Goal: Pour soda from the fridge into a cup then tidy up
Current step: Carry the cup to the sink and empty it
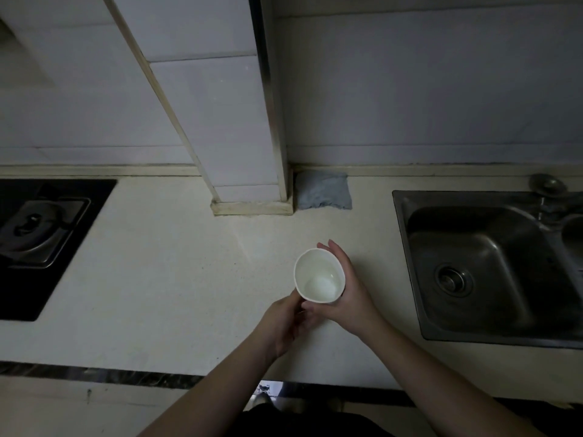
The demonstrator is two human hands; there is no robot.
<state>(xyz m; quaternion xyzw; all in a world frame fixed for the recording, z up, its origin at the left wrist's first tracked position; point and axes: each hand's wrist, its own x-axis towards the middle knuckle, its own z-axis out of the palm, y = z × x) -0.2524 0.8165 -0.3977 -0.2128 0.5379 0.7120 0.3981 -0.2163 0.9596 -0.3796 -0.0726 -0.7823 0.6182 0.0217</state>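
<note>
Dim kitchen light falls on a pale desk [157,279] that runs between a black gas hob [41,234] on the left and a steel sink [485,266] on the right, with white wall tiles and a boxed-in column behind. A grey-blue cloth [323,190] lies folded against the wall beside the foot of that column.

Near the middle of the desk a person holds a white cup [318,275] in both hands. The right hand [344,294] wraps around the cup's right side, fingers curled along the wall and the fingertips showing past the far rim. The left hand [284,320] grips the cup lower down on its left side, near the base. Whether the cup's base touches the desk or is held just above it cannot be told from this angle.

The cup looks empty: its inside shows only a pale white bottom, with no dark liquid or foam visible. No soda bottle or can is in view, and the fridge is out of the picture.

Judging from this, the task is at an early stage. A cup has been brought to the desk, but the soda has yet to be fetched from the fridge, opened and poured, and the tidying up, meaning returning the soda and clearing anything spilled, is all still to come.
</note>
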